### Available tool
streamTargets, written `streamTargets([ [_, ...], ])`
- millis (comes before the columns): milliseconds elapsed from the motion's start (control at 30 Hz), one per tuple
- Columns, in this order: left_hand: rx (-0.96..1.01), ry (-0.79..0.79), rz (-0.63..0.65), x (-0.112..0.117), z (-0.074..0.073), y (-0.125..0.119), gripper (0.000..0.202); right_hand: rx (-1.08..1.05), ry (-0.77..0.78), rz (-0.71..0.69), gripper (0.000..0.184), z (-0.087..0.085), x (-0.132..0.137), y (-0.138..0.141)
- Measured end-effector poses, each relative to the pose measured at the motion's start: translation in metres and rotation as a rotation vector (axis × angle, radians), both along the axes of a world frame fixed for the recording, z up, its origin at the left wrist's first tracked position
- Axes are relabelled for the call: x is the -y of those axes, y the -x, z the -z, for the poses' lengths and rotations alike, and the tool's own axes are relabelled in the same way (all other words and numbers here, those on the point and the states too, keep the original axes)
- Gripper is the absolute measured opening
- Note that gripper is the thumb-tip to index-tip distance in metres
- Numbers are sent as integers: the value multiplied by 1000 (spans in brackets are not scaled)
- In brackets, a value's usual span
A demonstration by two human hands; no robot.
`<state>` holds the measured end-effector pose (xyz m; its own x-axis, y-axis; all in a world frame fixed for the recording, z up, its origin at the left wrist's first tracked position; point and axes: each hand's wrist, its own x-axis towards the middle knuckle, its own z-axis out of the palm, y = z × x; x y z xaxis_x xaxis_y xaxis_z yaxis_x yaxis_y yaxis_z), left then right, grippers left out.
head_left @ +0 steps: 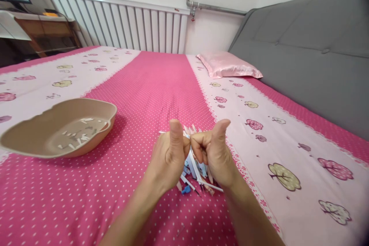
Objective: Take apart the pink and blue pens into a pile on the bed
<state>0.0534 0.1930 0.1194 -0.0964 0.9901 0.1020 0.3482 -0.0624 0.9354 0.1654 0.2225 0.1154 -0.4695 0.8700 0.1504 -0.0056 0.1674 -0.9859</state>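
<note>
While the left hand [170,157] and right hand [215,155] clench, slim rods [195,168] at six o'clock seem light, best pinched mid-length.

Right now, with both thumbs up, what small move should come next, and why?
Probably ease the left hand and right hand apart: both are curled, knuckles touching or nearly so, and they hide part of the pile.

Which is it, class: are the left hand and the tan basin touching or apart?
Apart: the head view shows a wide stretch of dotted pink sheet between the left hand and the tan basin.
</note>
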Motion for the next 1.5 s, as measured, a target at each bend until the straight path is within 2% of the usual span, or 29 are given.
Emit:
streamTargets([
  [167,234,71,226,2,-13,5,72,-162,139,-200,71,-7,-6,-7],
  [267,280,96,260,3,-16,5,71,-184,170,-259,71,-10,-5,-9],
  [433,251,93,74,-1,-5,1,72,-134,162,-155,71,-6,0,-5],
  [600,335,68,23,-1,2,-7,72,-131,192,-54,71,-1,3,2],
  [767,380,-104,-247,2,5,-27,66,-232,151,148,68,4,11,18],
  [900,398,-181,-332,0,8,-41,63,-291,107,275,63,8,15,30],
  [1033,261,-183,-301,-1,12,-40,62,-219,70,360,63,13,11,32],
  [1300,-87,-158,-161,-4,13,-19,61,14,-82,243,69,20,4,23],
  [1433,-80,-115,-38,-7,12,-7,63,122,-106,174,69,15,2,14],
  [1500,-56,-74,-21,-9,12,-1,65,147,-93,162,68,11,-1,8],
])
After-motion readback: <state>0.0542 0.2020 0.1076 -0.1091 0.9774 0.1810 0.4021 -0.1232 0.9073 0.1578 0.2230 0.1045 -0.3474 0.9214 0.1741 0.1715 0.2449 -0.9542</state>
